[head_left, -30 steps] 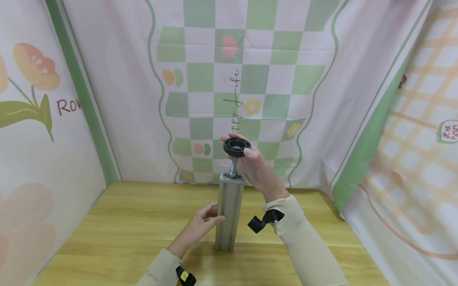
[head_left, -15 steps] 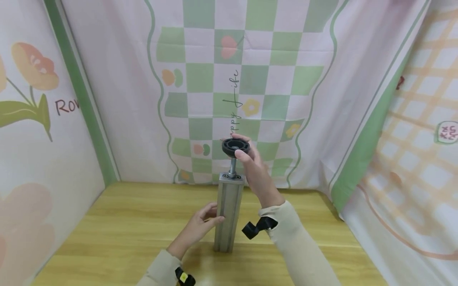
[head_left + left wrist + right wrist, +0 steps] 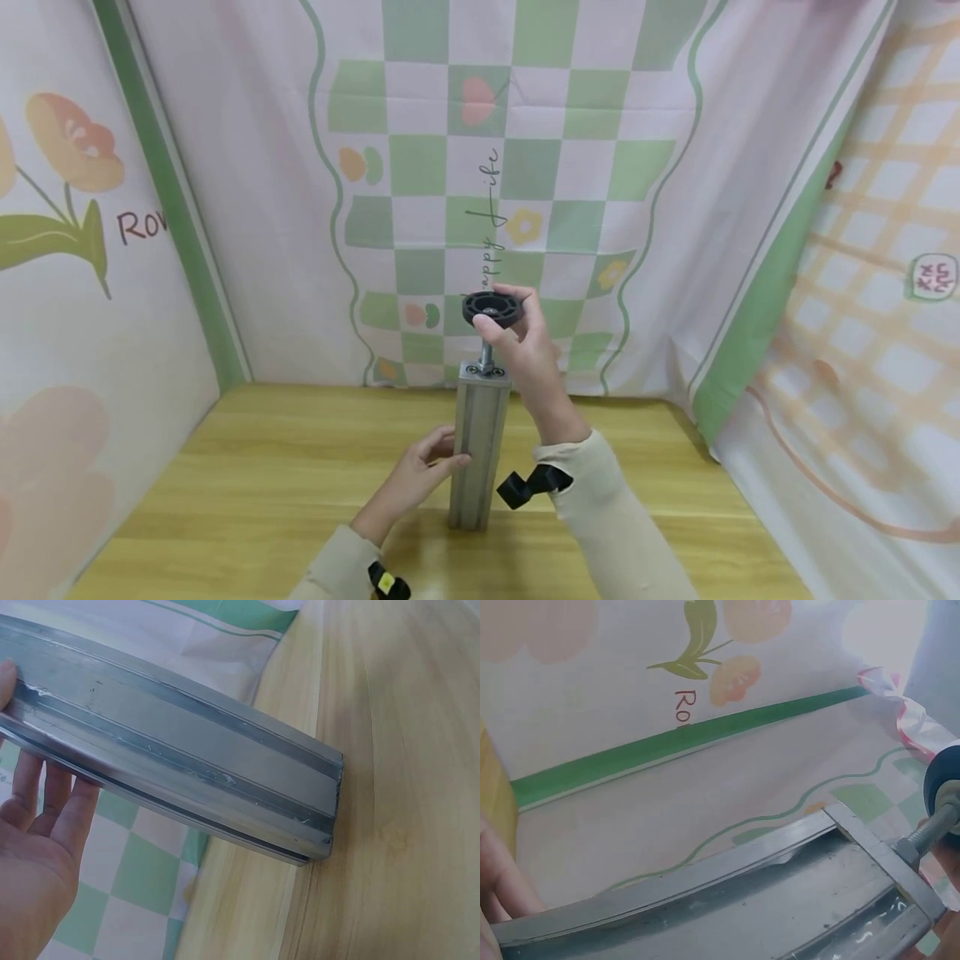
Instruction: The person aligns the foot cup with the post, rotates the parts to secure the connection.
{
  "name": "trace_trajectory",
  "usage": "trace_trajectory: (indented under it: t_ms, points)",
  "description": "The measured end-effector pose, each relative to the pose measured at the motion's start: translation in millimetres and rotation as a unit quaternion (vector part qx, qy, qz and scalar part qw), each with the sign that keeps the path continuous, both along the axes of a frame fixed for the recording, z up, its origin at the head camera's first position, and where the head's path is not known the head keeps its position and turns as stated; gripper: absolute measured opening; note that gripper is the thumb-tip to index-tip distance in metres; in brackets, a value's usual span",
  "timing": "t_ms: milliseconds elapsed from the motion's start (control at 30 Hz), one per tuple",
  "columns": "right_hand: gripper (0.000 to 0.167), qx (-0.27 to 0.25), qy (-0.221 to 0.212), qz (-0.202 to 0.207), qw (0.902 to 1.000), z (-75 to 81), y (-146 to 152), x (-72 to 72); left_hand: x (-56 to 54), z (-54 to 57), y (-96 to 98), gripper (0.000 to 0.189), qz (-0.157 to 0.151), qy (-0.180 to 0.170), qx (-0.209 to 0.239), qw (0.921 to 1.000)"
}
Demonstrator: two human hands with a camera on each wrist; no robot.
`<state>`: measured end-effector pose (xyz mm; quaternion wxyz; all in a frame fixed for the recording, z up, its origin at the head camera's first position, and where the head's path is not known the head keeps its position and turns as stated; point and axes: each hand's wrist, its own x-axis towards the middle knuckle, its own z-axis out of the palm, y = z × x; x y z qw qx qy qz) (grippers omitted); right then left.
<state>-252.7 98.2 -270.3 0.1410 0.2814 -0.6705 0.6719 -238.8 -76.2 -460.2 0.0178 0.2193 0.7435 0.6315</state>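
Observation:
A grey aluminium profile [image 3: 477,450] stands upright on the wooden table. From its end plate [image 3: 483,373] a threaded bolt [image 3: 487,357] rises, topped by a black round levelling foot [image 3: 472,307]. My left hand [image 3: 416,471] holds the profile around mid-height, thumb on the near side and fingers behind. The left wrist view shows the profile's lower end [image 3: 315,802] against the wood. My right hand [image 3: 531,354] grips the foot by its edge, thumb at the near rim and fingers on the right and far side. In the right wrist view, a nut [image 3: 907,852] sits against the plate.
The wooden table [image 3: 300,467] reaches back to a hanging cloth [image 3: 420,162] with green and white checks. Flower-printed cloth [image 3: 75,333] closes the left side, and orange-checked cloth [image 3: 862,375] the right.
My right hand has turned around the levelling foot, its thumb sweeping from the right edge to the near left. The right wrist has shifted left and down. My left hand holds still.

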Motion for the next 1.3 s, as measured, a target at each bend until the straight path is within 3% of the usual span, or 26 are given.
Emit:
trace_trajectory:
  t_ms: [233,500,767,867,967,1133,1200,1300]
  points:
    - [0.062,0.02,0.053,-0.096,0.9938,-2.3,-6.4,3.6,-1.3,-2.1,0.3,0.038,-0.004,-0.004,0.001,1.0]
    - [0.059,0.021,0.121,-0.214,0.969,-1.1,-23.6,13.3,-1.0,-1.7,-1.9,0.037,-0.002,-0.005,-0.004,1.0]
    - [0.06,0.018,0.131,-0.221,0.9662,-3.4,-24.2,10.9,-1.4,-1.8,-1.5,0.037,-0.001,-0.003,-0.009,1.0]
    - [0.064,0.023,0.138,-0.191,0.9715,-3.5,-20.5,10.6,-1.3,-2.1,-1.1,0.037,-0.003,-0.005,-0.011,0.9999]
    - [0.069,0.025,0.126,-0.137,0.9823,-2.2,-16.0,9.2,-1.4,-2.9,-0.7,0.037,-0.002,-0.003,-0.012,0.9999]
    - [0.069,0.001,0.049,0.002,0.9988,2.9,-5.9,4.1,-1.2,-4.3,-0.5,0.036,0.0,0.002,-0.015,0.9999]
    - [0.066,-0.018,0.021,0.073,0.997,5.0,-1.4,0.4,-1.0,-4.2,-0.8,0.036,0.0,0.003,-0.016,0.9999]
    - [0.065,-0.044,-0.006,0.175,0.9836,6.6,4.6,-5.5,-0.6,-3.0,-1.3,0.036,0.0,0.004,-0.016,0.9999]
